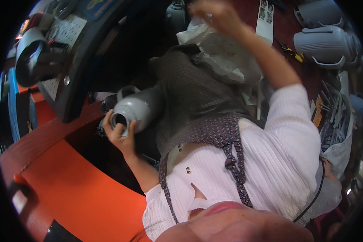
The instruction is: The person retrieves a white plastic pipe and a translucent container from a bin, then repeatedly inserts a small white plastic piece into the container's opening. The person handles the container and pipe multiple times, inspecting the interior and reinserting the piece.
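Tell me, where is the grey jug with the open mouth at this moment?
In the head view, the grey jug is left of centre, held at its open mouth by the left hand, above the orange surface and beside the brown apron.

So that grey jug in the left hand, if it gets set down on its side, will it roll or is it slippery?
The grey jug looks round-bodied and smooth, so on its side it would probably roll, though its loop handle might stop it. The left hand grips only the open mouth end, so it may feel slippery and swing. It looks like hollow plastic, likely light for its size.
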`<move>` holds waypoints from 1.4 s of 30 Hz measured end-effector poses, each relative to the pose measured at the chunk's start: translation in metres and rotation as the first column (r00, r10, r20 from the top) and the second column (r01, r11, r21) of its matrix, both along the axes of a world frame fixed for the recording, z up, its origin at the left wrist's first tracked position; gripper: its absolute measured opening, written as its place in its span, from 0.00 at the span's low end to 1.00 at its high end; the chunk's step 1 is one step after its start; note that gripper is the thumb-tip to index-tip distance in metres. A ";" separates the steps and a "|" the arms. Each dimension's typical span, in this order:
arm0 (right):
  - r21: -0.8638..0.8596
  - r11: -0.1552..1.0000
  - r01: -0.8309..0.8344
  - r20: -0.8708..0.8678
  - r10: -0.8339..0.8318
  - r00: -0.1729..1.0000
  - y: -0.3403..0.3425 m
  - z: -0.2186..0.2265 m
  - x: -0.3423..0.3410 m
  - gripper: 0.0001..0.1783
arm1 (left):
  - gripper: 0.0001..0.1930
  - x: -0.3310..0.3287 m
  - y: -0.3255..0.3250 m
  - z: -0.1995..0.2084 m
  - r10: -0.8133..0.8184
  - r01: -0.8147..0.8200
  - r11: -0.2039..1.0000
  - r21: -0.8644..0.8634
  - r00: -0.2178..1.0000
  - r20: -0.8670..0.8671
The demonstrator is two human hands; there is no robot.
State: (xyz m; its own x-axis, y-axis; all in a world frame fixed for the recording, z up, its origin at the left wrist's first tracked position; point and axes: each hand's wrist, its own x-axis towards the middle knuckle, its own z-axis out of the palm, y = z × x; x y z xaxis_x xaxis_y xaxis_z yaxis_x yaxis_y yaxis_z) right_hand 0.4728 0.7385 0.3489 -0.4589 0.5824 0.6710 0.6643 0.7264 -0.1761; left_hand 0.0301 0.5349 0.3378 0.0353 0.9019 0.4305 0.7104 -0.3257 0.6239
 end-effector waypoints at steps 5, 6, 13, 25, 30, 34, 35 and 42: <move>-0.696 0.546 0.466 0.101 -0.568 0.817 -0.064 -0.194 0.057 0.12 | 0.25 0.042 -0.001 -0.039 -0.065 0.105 0.965 -0.238 0.983 0.170; -0.681 0.538 0.497 0.090 -0.612 0.785 -0.051 -0.220 0.061 0.12 | 0.25 0.045 0.001 -0.041 -0.025 0.077 0.947 -0.311 0.985 0.168; -0.730 0.239 0.640 0.420 -0.582 0.696 0.008 -0.257 0.053 0.15 | 0.25 0.077 0.025 -0.021 -0.154 0.168 0.933 -0.319 0.986 0.066; -0.558 0.830 -0.028 0.150 0.134 0.980 -0.176 -0.049 0.009 0.11 | 0.39 0.147 0.031 0.074 -0.493 0.482 0.868 0.118 0.865 0.095; -0.763 0.631 0.140 0.279 0.126 0.952 -0.153 -0.020 0.001 0.14 | 0.62 0.174 0.017 0.080 -0.388 0.363 0.916 0.169 0.910 0.146; -0.916 0.345 0.206 0.183 -0.099 0.978 -0.149 0.058 -0.019 0.18 | 0.70 0.169 0.005 0.077 -0.398 0.383 0.917 0.115 0.900 0.177; -0.891 0.399 -0.216 -0.274 -0.093 0.957 -0.154 0.078 -0.030 0.19 | 0.72 0.167 0.003 0.077 -0.400 0.390 0.917 0.087 0.901 0.171; -0.210 0.805 -0.555 -0.351 0.468 0.811 -0.172 0.108 -0.078 0.20 | 0.73 0.165 0.005 0.071 -0.345 0.353 0.936 0.014 0.906 0.247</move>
